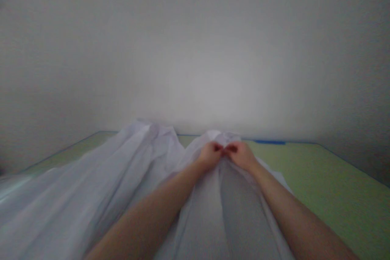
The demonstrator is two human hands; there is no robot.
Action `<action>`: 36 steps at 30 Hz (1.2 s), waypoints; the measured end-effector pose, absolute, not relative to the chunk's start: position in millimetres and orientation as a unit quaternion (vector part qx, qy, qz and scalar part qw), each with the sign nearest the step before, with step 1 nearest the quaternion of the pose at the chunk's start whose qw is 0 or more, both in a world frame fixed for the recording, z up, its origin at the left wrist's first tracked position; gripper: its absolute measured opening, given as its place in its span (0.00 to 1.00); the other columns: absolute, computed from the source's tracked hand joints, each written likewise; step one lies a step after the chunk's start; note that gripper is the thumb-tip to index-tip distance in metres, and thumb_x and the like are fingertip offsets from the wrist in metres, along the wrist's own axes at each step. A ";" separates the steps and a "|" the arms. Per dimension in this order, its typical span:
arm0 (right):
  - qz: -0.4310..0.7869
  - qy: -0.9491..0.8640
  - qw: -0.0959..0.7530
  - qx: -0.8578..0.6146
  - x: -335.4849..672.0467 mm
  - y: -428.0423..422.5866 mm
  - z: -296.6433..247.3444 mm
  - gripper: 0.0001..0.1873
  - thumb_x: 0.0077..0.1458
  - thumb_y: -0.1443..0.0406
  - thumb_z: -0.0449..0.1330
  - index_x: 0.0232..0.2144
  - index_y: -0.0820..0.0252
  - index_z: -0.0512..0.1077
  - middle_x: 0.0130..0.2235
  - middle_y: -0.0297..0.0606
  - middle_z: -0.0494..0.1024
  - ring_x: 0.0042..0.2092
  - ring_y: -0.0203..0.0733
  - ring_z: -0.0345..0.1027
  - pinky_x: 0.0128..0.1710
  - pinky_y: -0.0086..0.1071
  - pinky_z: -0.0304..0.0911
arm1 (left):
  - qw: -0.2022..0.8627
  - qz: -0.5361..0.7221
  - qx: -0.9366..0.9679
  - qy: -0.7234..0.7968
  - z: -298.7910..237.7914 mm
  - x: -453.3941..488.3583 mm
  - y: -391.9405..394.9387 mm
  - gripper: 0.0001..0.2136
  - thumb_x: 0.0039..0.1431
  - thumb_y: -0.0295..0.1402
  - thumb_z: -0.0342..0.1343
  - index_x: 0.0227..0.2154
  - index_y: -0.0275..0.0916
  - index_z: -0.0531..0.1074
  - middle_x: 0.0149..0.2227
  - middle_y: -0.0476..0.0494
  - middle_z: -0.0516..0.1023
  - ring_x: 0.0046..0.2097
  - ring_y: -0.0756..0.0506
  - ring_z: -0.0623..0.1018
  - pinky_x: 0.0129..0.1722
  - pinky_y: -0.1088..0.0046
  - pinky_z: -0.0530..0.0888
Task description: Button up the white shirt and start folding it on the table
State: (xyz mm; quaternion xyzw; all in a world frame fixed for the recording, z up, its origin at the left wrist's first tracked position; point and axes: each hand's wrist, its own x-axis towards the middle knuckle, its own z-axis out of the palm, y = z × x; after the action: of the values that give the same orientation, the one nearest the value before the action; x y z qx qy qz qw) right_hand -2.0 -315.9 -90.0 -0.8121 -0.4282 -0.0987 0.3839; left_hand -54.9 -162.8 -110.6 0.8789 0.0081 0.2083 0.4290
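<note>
In the head view we are holding our left hand [211,153] and our right hand [241,153] close together, their fingertips meeting or nearly so. Each hand is pinching the white cloth [118,174] between thumb and fingers at a gathered part; the blur is keeping us from telling exactly how each finger is closing. The cloth is lying across the green tabletop [332,183], spreading in long folds from the left side to below our hands, and it is bunching into two raised peaks, one left of the hands and one right at them. The tabletop is bearing the cloth, and a blue strip [269,142] is lying along its far edge, right of our hands. Behind, a pale wall [213,48] is rising.
</note>
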 end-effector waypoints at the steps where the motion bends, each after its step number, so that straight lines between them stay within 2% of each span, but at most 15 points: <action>1: -0.094 -0.425 0.382 -0.815 -2.4 -316.1 -89.9 0.10 0.49 0.62 0.58 0.28 0.62 0.76 0.29 0.38 0.77 0.31 0.37 0.68 0.33 0.29 0.59 | 0.421 0.212 0.882 0.008 -110.2 -56.0 -163.8 0.09 0.51 0.35 0.53 0.28 0.35 0.74 0.28 0.46 0.77 0.31 0.49 0.73 0.29 0.77 0.66; 9: -0.054 -0.380 0.399 -0.833 -5.2 -315.2 -87.7 0.08 0.46 0.65 0.56 0.22 0.63 0.73 0.22 0.35 0.73 0.25 0.33 0.63 0.26 0.27 0.54 | 0.404 0.214 0.889 -0.009 -108.3 -60.5 -164.5 0.09 0.50 0.35 0.53 0.27 0.35 0.73 0.26 0.47 0.76 0.29 0.50 0.72 0.27 0.77 0.65; 14: 0.087 -0.347 0.529 -0.769 -7.8 -317.1 -86.3 0.05 0.43 0.65 0.56 0.22 0.64 0.68 0.19 0.31 0.68 0.22 0.31 0.60 0.24 0.26 0.55 | 0.463 0.199 0.861 -0.067 -108.8 -61.1 -158.3 0.10 0.51 0.37 0.53 0.27 0.34 0.72 0.25 0.48 0.73 0.27 0.52 0.70 0.26 0.78 0.65; 18: 0.159 -0.319 0.608 -0.709 -8.8 -317.6 -90.0 0.08 0.42 0.62 0.59 0.23 0.63 0.67 0.20 0.31 0.68 0.22 0.31 0.61 0.24 0.26 0.55 | 0.511 0.196 0.833 -0.085 -111.8 -60.4 -155.8 0.10 0.52 0.37 0.53 0.29 0.35 0.71 0.27 0.48 0.74 0.29 0.52 0.72 0.29 0.79 0.67; 24: 0.207 -0.268 0.680 -0.651 -7.1 -315.0 -96.2 0.14 0.39 0.59 0.63 0.28 0.63 0.68 0.21 0.31 0.68 0.22 0.30 0.59 0.23 0.26 0.55 | 0.478 0.211 0.851 -0.057 -114.8 -61.9 -157.6 0.12 0.52 0.40 0.53 0.32 0.35 0.72 0.29 0.46 0.76 0.30 0.51 0.73 0.30 0.78 0.67; 31: 0.181 -0.270 0.680 -0.657 -14.7 -312.4 -92.9 0.13 0.39 0.60 0.62 0.26 0.64 0.68 0.20 0.29 0.67 0.21 0.28 0.57 0.21 0.24 0.51 | 0.430 0.209 0.877 -0.041 -110.1 -69.2 -162.8 0.15 0.54 0.42 0.49 0.30 0.35 0.72 0.28 0.46 0.76 0.30 0.50 0.73 0.30 0.77 0.67; 36: 0.158 -0.322 0.605 -0.711 -16.6 -313.6 -92.3 0.15 0.44 0.56 0.60 0.26 0.63 0.66 0.20 0.29 0.66 0.21 0.29 0.57 0.22 0.24 0.50 | 0.424 0.204 0.882 -0.016 -110.3 -68.8 -163.1 0.11 0.53 0.37 0.50 0.29 0.34 0.72 0.28 0.46 0.76 0.31 0.50 0.73 0.30 0.78 0.66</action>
State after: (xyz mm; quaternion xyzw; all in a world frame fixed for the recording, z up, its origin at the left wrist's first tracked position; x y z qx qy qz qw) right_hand -16.6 -313.6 -92.3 -0.7114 -0.3215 0.1578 0.6047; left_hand -68.8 -163.1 -110.3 0.8823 -0.0164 0.2045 0.4236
